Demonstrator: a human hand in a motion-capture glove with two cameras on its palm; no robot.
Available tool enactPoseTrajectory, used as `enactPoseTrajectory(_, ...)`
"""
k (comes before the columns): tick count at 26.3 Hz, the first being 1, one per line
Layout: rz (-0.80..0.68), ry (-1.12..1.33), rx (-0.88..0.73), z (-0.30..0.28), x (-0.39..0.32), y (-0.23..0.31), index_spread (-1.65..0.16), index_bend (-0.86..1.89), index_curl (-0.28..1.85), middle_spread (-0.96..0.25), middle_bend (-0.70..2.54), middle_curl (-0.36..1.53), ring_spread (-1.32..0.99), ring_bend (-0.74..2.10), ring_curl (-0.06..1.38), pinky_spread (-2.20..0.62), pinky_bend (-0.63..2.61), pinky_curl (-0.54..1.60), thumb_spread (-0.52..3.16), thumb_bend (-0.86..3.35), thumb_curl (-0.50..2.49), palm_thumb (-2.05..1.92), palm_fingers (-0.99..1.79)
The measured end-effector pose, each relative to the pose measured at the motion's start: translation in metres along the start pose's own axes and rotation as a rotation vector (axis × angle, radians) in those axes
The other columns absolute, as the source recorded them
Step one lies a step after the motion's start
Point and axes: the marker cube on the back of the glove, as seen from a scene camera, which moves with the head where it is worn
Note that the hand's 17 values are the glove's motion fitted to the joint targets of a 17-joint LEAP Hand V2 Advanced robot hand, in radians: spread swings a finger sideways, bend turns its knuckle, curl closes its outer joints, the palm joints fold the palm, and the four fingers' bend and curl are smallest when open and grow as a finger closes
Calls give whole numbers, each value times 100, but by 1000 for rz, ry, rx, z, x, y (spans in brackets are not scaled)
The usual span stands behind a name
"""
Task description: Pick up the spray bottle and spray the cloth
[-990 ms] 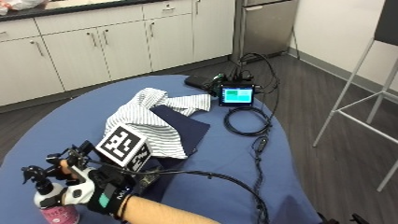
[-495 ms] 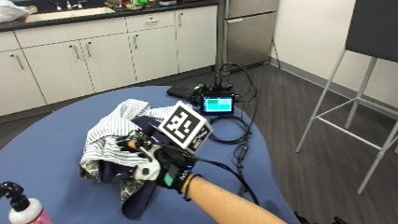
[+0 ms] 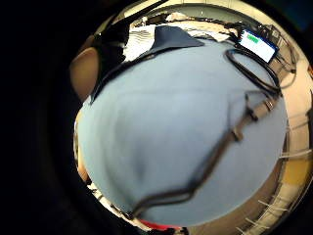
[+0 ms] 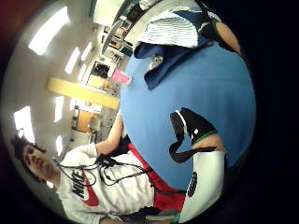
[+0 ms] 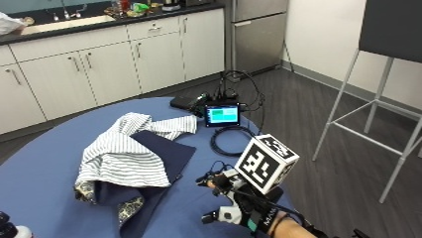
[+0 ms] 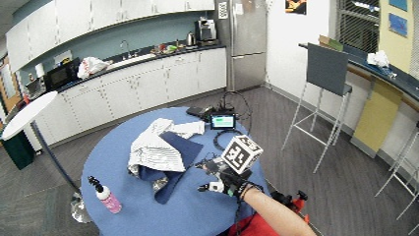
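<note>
The spray bottle [image 6: 104, 195], pink with a black nozzle, stands upright near the left edge of the round blue table [image 6: 124, 216]; only its top [image 5: 9, 230] shows in the outside view. A heap of cloth lies mid-table: a white striped cloth [image 5: 122, 161] over a navy cloth [image 5: 165, 153]. My gloved right hand [image 5: 231, 201] hovers low over bare table to the right of the heap, far from the bottle. Its fingers are spread and hold nothing. The thumb side palm view shows the striped cloth [image 4: 173, 28] and my thumb [image 4: 194, 128].
A small lit screen [image 5: 222, 115] with a coiled black cable [image 5: 231, 135] sits at the table's far side. Another cable [image 3: 234, 132] runs across the table under my palm. A tall stool [image 5: 389, 54] stands on the floor to the right.
My hand has moved right, from beside the spray bottle across the cloth heap to the table's right part. The bottle stays where it stood. The outside camera has shifted too.
</note>
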Motion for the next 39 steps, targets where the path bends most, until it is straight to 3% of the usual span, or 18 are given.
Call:
enactPoseTrajectory(9, -37, 102, -20, -19, -18, 53, -33, 19, 32, -7, 24, 40, -1, 21, 33, 14, 16, 32, 96, -3, 44, 89, 68)
enactPoseTrajectory(20, -128, 169, -82, -32, -37, 23, -33, 21, 37, -7, 22, 40, -1, 18, 32, 15, 15, 29, 98, -2, 42, 88, 70)
enactPoseTrajectory(39, -157, 125, -67, -30, -49, 21, -32, 20, 39, -7, 22, 40, -1, 17, 30, 17, 16, 27, 99, -2, 41, 88, 71)
